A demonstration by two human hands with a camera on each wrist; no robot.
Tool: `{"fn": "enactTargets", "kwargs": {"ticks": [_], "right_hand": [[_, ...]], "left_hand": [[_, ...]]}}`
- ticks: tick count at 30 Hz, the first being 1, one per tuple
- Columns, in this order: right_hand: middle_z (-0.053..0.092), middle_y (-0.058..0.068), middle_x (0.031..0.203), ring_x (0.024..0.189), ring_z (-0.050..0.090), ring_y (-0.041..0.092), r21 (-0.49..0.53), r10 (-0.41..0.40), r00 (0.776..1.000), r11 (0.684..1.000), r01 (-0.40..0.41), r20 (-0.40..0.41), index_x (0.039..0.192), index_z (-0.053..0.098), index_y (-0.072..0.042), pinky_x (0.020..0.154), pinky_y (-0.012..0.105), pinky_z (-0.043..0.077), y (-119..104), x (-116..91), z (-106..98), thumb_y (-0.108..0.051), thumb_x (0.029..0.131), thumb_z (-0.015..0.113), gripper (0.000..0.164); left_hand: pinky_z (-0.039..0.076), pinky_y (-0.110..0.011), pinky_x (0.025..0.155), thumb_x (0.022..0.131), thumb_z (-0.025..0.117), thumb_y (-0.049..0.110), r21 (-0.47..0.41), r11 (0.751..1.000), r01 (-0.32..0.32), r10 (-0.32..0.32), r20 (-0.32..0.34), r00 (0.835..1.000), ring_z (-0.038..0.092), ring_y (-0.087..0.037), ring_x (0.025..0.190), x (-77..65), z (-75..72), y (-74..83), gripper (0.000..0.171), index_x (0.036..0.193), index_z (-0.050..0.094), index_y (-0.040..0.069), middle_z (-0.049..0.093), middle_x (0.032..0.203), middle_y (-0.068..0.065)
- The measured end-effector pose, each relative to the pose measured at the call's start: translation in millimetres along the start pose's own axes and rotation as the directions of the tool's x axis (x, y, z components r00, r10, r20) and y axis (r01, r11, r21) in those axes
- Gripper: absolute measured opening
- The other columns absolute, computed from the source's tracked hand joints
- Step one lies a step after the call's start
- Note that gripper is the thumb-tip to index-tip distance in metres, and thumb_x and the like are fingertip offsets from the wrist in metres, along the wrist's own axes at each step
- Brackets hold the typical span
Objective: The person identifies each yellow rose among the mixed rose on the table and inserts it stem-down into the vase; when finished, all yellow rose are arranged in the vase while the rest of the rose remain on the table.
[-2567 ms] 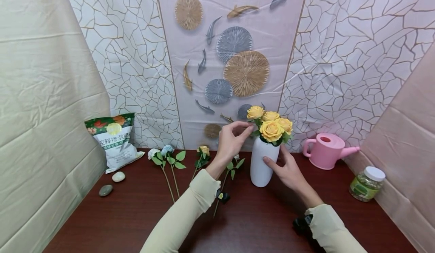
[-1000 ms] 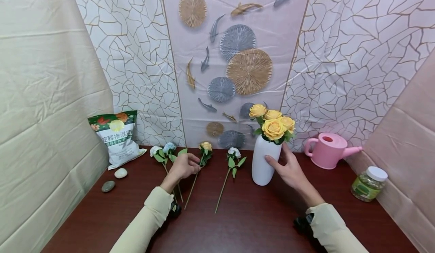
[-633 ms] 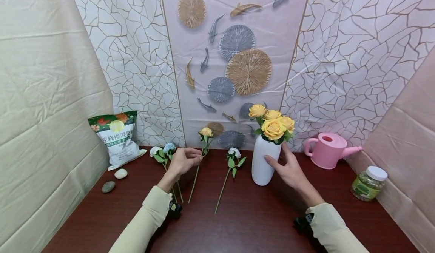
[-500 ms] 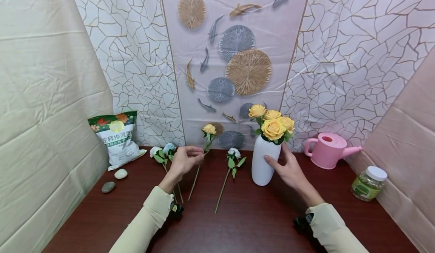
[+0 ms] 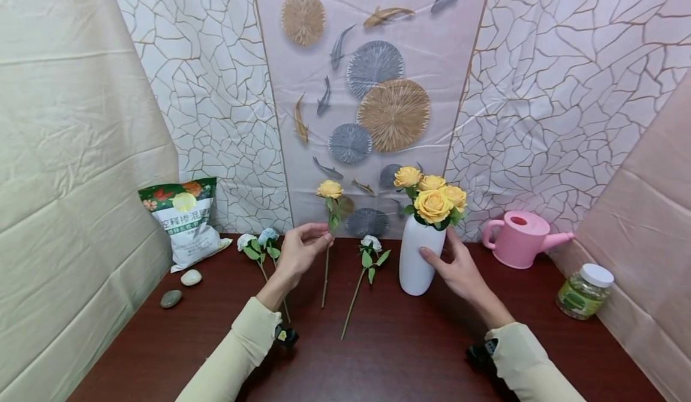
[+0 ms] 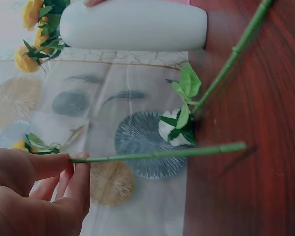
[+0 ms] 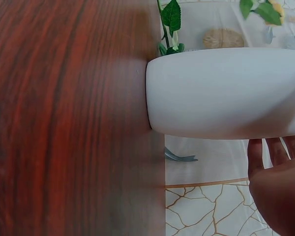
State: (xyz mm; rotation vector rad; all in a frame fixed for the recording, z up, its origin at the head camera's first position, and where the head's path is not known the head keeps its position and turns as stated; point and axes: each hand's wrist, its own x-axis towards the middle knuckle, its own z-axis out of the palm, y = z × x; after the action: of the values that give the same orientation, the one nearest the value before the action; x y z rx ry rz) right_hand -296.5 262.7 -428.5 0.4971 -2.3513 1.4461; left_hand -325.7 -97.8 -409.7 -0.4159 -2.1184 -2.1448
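Observation:
In the head view my left hand (image 5: pixel 302 252) pinches the stem of a single yellow rose (image 5: pixel 329 189) between thumb and fingers. The rose is upright, bloom above the hand. The left wrist view shows its green stem (image 6: pixel 157 155) running down from the fingertips, its lower end near the table. My right hand (image 5: pixel 459 270) holds the side of the tall white vase (image 5: pixel 415 258), thumb on the front and fingers partly hidden behind. Several yellow roses (image 5: pixel 433 206) stand in the vase. Between the hands a white rose (image 5: pixel 371 243) lies on the table.
A second white rose (image 5: pixel 246 242) and a blue rose (image 5: pixel 267 236) lie left of the left hand. Farther left are a fertilizer bag (image 5: pixel 186 225), a white stone (image 5: pixel 191 278) and a grey stone (image 5: pixel 171 299). A pink watering can (image 5: pixel 518 243) and a lidded jar (image 5: pixel 583 294) stand at right.
My left hand has moved from the vase to the yellow rose on the table, taken its stem and raised it upright, shifting slightly right. The right hand keeps holding the vase.

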Motion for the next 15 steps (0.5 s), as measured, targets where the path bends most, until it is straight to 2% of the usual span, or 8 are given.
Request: {"fn": "enactTargets", "kwargs": {"ticks": [3, 6, 9, 15], "right_hand": [[0.053, -0.004, 0.146, 0.127, 0.057, 0.011, 0.001, 0.0, 1.0, 1.0, 0.0, 0.0, 0.154, 0.026, -0.044, 0.096, 0.017, 0.049, 0, 0, 0, -0.028, 0.097, 0.069, 0.073], [0.053, -0.004, 0.146, 0.127, 0.056, 0.01, -0.009, 0.002, 1.0, 1.0, -0.002, -0.005, 0.154, 0.026, -0.044, 0.096, 0.016, 0.049, 0, -1, -1, -0.028, 0.097, 0.068, 0.073], [0.054, -0.003, 0.146, 0.127, 0.056, 0.011, -0.013, 0.008, 1.0, 1.0, -0.008, -0.005, 0.154, 0.026, -0.044, 0.096, 0.017, 0.049, 1, -1, -1, -0.029, 0.097, 0.068, 0.073], [0.056, -0.002, 0.143, 0.125, 0.058, 0.013, -0.012, 0.015, 1.0, 1.0, -0.015, -0.001, 0.154, 0.027, -0.044, 0.095, 0.018, 0.05, 1, 0, 0, -0.03, 0.097, 0.068, 0.072]], "left_hand": [[0.059, -0.039, 0.092, 0.094, 0.072, 0.01, 0.004, 1.0, -0.028, 0.028, -0.002, 1.0, 0.072, -0.035, 0.106, 0.3, 2.6, 4.5, 0.029, 0.122, 0.068, 0.002, 0.071, 0.116, -0.025], [0.059, -0.039, 0.091, 0.094, 0.073, 0.016, 0.026, 0.998, -0.052, 0.052, -0.004, 0.999, 0.075, -0.025, 0.101, 0.5, 7.0, 11.5, 0.031, 0.123, 0.068, 0.008, 0.075, 0.112, -0.02], [0.06, -0.035, 0.088, 0.093, 0.074, 0.02, 0.034, 0.996, -0.078, 0.078, -0.02, 0.997, 0.076, -0.021, 0.098, 1.7, 12.9, 20.5, 0.03, 0.122, 0.069, 0.014, 0.077, 0.108, -0.013], [0.056, -0.027, 0.08, 0.089, 0.079, 0.026, -0.004, 0.988, -0.154, 0.153, -0.091, 0.984, 0.076, -0.022, 0.098, 9.6, 33.2, 38.0, 0.032, 0.116, 0.069, 0.011, 0.078, 0.104, -0.009]]}}
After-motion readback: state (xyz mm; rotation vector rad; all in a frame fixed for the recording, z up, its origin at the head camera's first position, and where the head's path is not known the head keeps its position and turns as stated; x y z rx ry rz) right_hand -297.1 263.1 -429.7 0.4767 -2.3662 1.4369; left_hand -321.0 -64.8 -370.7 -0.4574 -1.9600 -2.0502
